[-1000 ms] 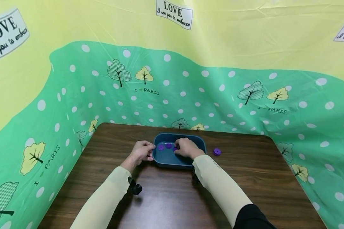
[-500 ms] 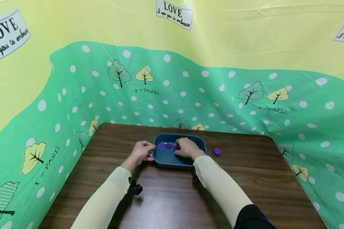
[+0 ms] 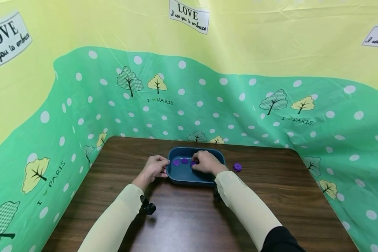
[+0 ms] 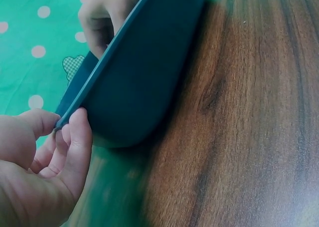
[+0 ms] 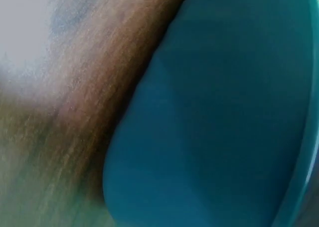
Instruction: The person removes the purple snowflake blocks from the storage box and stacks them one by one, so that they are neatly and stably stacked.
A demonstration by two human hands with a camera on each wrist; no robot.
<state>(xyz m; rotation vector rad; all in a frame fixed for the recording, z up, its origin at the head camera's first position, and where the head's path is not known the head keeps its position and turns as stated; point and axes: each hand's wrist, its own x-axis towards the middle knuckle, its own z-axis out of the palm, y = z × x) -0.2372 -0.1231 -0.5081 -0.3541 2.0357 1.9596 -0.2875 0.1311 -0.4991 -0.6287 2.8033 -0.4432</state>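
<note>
A dark blue rectangular tray (image 3: 189,179) with rounded corners and raised sides stands near the table's back edge. My left hand (image 3: 153,167) pinches its left rim between thumb and fingers, seen closely in the left wrist view (image 4: 50,157). Inside the tray, my right hand (image 3: 206,162) reaches down and holds a small purple flower-shaped piece (image 3: 193,163) at its fingertips. Two more purple flower-shaped pieces, one purple piece (image 3: 176,162) and a darker piece (image 3: 184,160), lie to its left on the tray floor. In the right wrist view the tray wall (image 5: 209,112) hides the fingers.
A purple flower-shaped piece, perhaps a small stack (image 3: 237,167), sits on the wooden table (image 3: 189,224) just right of the tray. Behind and beside the table hangs a green and yellow printed cloth (image 3: 163,119).
The head view has shifted very slightly. Both hands keep their places at the tray, and the right forearm has swung a little to the right.
</note>
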